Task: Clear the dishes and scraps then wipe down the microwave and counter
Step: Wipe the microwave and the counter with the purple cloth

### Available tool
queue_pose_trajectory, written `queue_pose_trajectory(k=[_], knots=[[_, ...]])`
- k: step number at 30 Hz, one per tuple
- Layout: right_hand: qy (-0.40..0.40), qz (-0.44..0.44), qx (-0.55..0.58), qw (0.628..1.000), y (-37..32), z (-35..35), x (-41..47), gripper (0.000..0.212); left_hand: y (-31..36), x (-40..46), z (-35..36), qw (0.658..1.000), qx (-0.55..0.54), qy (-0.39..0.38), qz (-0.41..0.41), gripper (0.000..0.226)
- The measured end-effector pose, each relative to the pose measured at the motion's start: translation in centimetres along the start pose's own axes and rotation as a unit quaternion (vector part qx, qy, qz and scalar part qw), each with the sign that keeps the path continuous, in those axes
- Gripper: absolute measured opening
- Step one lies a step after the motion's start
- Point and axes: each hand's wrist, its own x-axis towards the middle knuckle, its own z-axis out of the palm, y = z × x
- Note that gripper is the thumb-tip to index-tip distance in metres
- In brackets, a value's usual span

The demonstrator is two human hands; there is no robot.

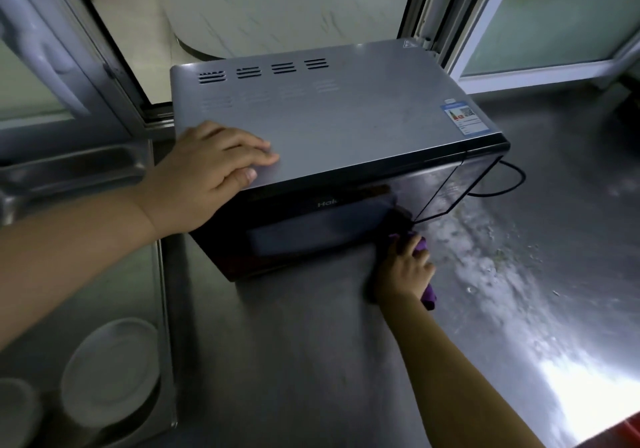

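One partial "Hai" on microwave (pixel 339 157) door.

A sliding window frame (pixel 429 15) is seen at the back, with frosted glass panes (pixel 554 15) to the right. A pale marbled surface (pixel 277 1) is visible beyond the opening, and a black power cord (pixel 512 177) is looped alongside.

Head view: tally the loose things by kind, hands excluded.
Silver-topped black microwave: 1
Purple cleaning cloth: 1
Round white plates in the steel sink: 2
Total: 4
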Motion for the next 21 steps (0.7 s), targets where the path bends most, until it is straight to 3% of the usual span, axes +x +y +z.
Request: queue_pose_trajectory(k=[11,14,17,21], knots=[[-0.001,-0.126,0.018,0.992,-11.9,2.5,-10.2,0.054,-0.1,-1.2,-0.2,0.999,0.007,0.043,0.001,0.034],[-0.006,-0.162,0.033,0.986,-14.5,2.9,-12.7,0.055,0.2,-2.2,-0.4,0.993,0.029,0.108,-0.023,0.030],[-0.017,-0.226,0.035,0.973,-16.7,3.1,-15.2,0.058,0.4,-4.1,-0.9,0.974,-0.015,0.206,-0.098,0.025],[-0.045,-0.287,0.048,0.956,-17.4,2.6,-17.1,0.058,0.0,-8.8,-2.0,0.955,-0.071,0.243,-0.152,0.022]])
